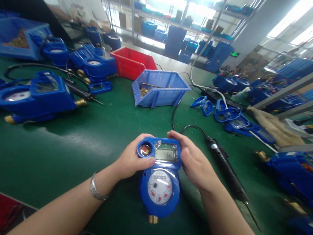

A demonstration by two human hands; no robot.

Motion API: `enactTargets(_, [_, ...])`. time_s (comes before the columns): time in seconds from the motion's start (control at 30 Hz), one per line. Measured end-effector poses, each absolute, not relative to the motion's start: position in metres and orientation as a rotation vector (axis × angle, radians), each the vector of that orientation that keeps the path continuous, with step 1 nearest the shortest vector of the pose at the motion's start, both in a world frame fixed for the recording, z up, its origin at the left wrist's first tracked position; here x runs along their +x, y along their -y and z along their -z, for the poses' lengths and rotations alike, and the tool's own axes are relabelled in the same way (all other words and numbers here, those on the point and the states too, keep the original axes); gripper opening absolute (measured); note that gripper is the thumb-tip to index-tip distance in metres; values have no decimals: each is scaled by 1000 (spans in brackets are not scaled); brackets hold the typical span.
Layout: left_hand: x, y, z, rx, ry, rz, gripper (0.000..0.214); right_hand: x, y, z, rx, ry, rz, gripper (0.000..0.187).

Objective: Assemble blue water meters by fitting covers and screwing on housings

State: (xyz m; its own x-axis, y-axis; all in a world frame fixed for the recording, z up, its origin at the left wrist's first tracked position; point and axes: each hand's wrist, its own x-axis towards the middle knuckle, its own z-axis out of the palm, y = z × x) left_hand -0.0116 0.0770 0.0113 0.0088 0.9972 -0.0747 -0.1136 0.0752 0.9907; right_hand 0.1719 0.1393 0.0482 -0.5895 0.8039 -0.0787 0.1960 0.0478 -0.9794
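A blue water meter (160, 187) with a white dial, a small lit display and a brass threaded end is between my hands, low in the middle of the view. My left hand (133, 156) grips its left side, the thumb lying across the housing below a round socket. Against the right edge of the display housing presses my right hand (195, 160), fingers curled round the far corner. The underside of the meter and most of my fingertips are hidden. Right of my right hand lies a black electric screwdriver (227, 169) with its cable.
A light blue bin (161, 89) of small screws and a red bin (133, 62) stand ahead. More water meters (36, 94) and a second screwdriver (78, 89) lie left. Blue plastic covers (227, 115) and a meter (293, 173) are right. Another person's hands (102, 26) show far left.
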Motion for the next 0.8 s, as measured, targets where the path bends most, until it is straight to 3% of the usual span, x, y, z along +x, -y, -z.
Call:
enactTargets(0.1, [-10, -77, -13, 1060, -1171, -1194, 55, 161, -141, -44, -1310, 1288, -1837, 51])
enactTargets(0.23, [-10, -76, -13, 1042, -1184, -1183, 56, 147, -142, -48, -1462, 1035, -2139, 43])
enactTargets(0.63, [-10, -76, -12, 1061, -1201, -1188, 56, 142, -135, -35, -1352, 925, -1947, 30])
enactTargets(0.8, [-7, -73, -6, 905, -1238, -1232, 73, 145, -135, -28, -1379, 938, -1908, 31])
